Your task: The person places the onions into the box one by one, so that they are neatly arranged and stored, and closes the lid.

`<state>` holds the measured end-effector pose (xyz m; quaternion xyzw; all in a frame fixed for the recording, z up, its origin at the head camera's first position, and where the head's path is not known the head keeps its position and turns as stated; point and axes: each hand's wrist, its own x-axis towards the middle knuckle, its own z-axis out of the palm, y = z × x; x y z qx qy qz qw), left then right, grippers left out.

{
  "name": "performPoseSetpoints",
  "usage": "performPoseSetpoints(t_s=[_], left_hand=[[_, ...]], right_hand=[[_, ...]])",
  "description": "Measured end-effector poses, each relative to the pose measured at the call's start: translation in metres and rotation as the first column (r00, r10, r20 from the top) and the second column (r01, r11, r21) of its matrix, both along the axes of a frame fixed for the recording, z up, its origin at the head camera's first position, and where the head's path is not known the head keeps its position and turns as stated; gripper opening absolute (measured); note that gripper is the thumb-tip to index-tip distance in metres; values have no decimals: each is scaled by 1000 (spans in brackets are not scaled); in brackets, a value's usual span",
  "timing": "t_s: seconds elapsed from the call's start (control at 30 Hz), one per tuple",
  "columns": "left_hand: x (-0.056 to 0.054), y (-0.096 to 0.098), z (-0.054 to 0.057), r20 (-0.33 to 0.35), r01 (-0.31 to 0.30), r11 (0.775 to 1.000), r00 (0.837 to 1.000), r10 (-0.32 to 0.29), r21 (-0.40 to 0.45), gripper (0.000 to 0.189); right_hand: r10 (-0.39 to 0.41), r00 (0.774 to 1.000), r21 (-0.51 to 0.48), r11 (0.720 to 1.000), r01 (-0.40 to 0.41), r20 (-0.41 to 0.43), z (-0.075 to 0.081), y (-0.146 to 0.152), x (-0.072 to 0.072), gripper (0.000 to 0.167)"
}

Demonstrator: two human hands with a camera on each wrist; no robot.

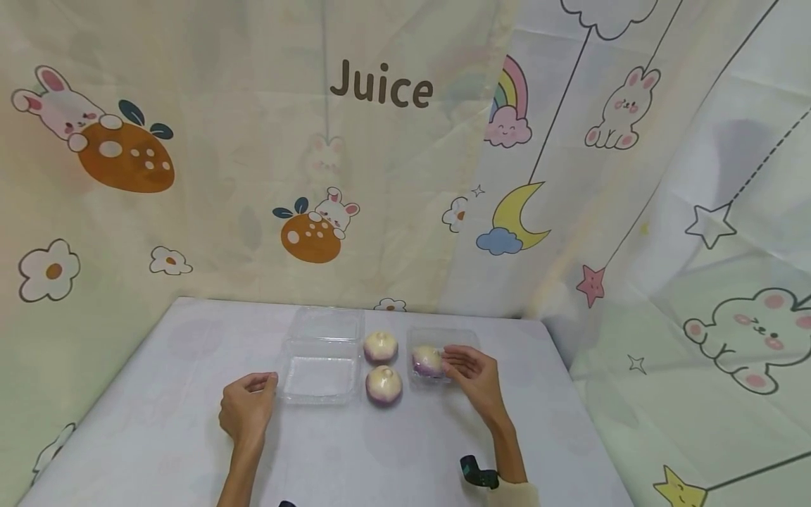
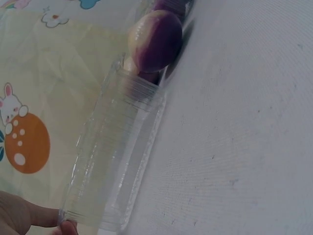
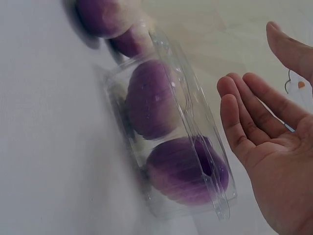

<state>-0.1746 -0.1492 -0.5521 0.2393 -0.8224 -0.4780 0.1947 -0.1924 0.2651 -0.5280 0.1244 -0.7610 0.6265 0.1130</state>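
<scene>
My left hand (image 1: pixel 246 407) pinches the left edge of an open clear plastic clamshell box (image 1: pixel 319 380) between thumb and finger; its lid lies folded back, and nothing is inside. My right hand (image 1: pixel 473 377) is held palm inward beside a second, lidded clear box (image 3: pixel 115 78), thumb apart and fingers slightly bent, gripping nothing. Two purple-and-cream, turnip-like balls (image 3: pixel 152 100) sit inside that box; in the head view my fingers partly cover it. Between the boxes, a rear turnip-like ball (image 1: pixel 380 346) and a front turnip-like ball (image 1: pixel 384 385) stand on the table.
The white-covered table (image 1: pixel 355 458) ends at a patterned cloth backdrop (image 1: pixel 393 190), with another cloth hanging on the right. A black device (image 1: pixel 478 473) shows beside my right wrist.
</scene>
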Motion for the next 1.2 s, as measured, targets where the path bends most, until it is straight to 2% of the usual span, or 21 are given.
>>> performPoseSetpoints(t_s=[0.2,0.57,1.0,1.2], left_hand=[[-1,0,0,15,-5,1000,1000,5,5,24],[-1,-1,-1,9,2,1000,1000,-2,-1,23],[1,-1,-2,4,-5,1000,1000,5,12,22],[-1,-1,-1,5,-7,1000,1000,7,17,23]], right_hand=[[56,995,45,998,-52,-78,0,-7,-2,42],[70,996,120,991,-63,-52,4,-25,2,63],[136,989,88,987,-131,-55,-1,-44,5,78],[92,994,158,984,-83,-53,0,-58,9,82]])
